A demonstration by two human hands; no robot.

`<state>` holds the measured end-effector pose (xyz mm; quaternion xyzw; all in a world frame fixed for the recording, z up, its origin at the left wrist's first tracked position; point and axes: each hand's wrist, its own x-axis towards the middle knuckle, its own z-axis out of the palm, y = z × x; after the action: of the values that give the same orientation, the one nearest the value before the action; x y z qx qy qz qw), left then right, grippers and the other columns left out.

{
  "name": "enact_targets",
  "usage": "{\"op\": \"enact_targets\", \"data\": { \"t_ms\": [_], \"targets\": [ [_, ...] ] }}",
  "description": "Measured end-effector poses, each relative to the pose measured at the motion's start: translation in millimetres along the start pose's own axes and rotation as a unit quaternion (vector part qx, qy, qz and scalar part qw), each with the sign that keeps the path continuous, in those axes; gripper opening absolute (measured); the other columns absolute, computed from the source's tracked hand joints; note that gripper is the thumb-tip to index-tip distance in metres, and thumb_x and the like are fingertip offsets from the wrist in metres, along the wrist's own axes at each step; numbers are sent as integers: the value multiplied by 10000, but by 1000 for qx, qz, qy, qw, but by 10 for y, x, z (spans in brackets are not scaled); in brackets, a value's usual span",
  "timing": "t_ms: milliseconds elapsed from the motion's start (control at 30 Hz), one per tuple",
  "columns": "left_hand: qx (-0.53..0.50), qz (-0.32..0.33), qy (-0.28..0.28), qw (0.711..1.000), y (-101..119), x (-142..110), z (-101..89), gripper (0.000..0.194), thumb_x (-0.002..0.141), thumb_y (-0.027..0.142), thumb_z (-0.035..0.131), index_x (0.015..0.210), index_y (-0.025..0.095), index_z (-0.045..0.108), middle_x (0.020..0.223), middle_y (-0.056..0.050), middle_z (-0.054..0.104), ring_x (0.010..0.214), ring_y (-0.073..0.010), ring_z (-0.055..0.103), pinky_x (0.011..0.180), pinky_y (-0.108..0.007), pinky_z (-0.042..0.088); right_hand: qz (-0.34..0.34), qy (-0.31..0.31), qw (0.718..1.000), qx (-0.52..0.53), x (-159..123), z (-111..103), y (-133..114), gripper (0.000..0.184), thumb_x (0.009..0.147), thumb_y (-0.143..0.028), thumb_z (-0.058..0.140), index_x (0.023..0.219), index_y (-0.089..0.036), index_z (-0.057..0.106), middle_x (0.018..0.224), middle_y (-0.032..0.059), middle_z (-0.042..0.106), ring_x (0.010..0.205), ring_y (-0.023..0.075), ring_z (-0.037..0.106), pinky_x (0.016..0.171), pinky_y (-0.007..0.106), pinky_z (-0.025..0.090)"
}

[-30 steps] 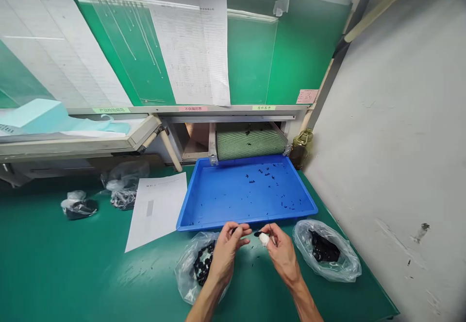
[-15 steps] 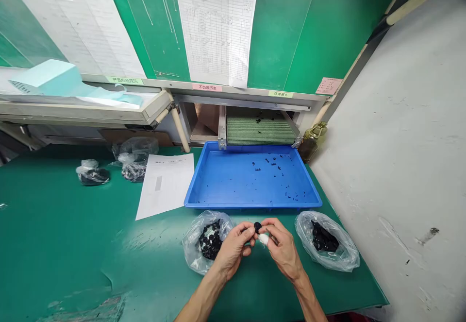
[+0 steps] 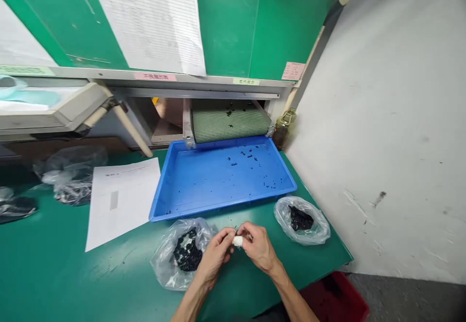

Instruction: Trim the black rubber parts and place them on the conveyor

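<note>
Left hand point(image 3: 217, 253): fingers curled, thumb and fingertips drawn together, pointing up and inward.
Right hand point(image 3: 259, 248): fingers bent, closed in a pinch, a white covering point(image 3: 238, 241) on one digit.
Hands: tips meeting or nearly so; exact contact too small to tell.
Left forearm point(image 3: 192, 296): bare, slanting up and rightward.
Right forearm point(image 3: 292, 294): bare, slanting up and leftward.

Green table point(image 3: 54, 283), blue tray point(image 3: 196, 166), bags point(image 3: 165, 263), paper point(image 3: 120, 225)

Bright light, pale glare on the tabletop point(image 3: 125, 268) (edges look stretched).
</note>
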<state>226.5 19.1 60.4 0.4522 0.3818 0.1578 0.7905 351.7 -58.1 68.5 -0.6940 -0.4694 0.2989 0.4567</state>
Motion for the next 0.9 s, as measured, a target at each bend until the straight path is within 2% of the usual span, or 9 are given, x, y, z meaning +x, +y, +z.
{"op": "enact_targets", "data": {
  "t_ms": [100, 233, 333, 500, 633, 767, 900],
  "targets": [
    [43, 13, -24, 999, -67, 17, 2, 375, 762, 539, 620, 799, 170, 568, 587, 53, 488, 455, -50, 317, 439, -192, 183, 23, 16, 1000, 6, 34, 30, 94, 152, 766, -154, 522, 895, -194, 591, 657, -47, 580, 528, 92, 491, 495, 182, 376],
    [71, 13, -68, 995, -115, -18, 55, 362, 790, 546, 579, 842, 192, 530, 624, 52, 534, 428, -55, 323, 449, -210, 188, 25, 27, 999, -5, 64, -2, 154, 140, 811, -149, 474, 790, -190, 606, 733, -13, 644, 659, 114, 565, 608, 201, 411],
    [117, 25, -51, 991, -135, -52, 99, 343, 780, 520, 609, 905, 217, 510, 591, 75, 493, 479, -89, 366, 481, -212, 237, 31, 26, 999, -14, 67, -13, 158, 156, 802, -133, 467, 751, -191, 603, 708, -15, 646, 631, 116, 560, 586, 207, 397],
    [202, 69, 13, 977, -150, -60, 114, 308, 806, 521, 565, 838, 221, 505, 554, 73, 480, 525, -127, 395, 529, -234, 285, 32, 12, 999, -14, 50, -20, 153, 179, 792, -117, 453, 775, -191, 615, 710, -16, 650, 625, 116, 559, 577, 204, 393],
    [207, 88, 9, 974, -109, -63, 63, 289, 853, 498, 495, 844, 212, 528, 557, 65, 472, 523, -129, 396, 534, -235, 292, 24, -8, 1000, -7, 22, -116, 159, 201, 790, -123, 446, 807, -184, 636, 747, -3, 648, 664, 127, 552, 610, 217, 398],
    [194, 85, -11, 977, -13, -93, 5, 278, 839, 486, 522, 819, 210, 541, 576, 67, 442, 515, -121, 393, 519, -228, 287, 9, -41, 999, -6, -5, -200, 123, 331, 767, -104, 440, 1009, -196, 646, 841, 9, 647, 650, 124, 539, 591, 223, 396],
    [198, 90, -12, 976, 9, -115, -14, 288, 853, 487, 510, 805, 206, 545, 570, 59, 464, 511, -116, 367, 510, -224, 270, 3, -51, 999, 1, -31, -170, 69, 302, 768, -114, 450, 944, -205, 677, 857, 15, 680, 735, 143, 586, 647, 232, 429]
  ]
}}
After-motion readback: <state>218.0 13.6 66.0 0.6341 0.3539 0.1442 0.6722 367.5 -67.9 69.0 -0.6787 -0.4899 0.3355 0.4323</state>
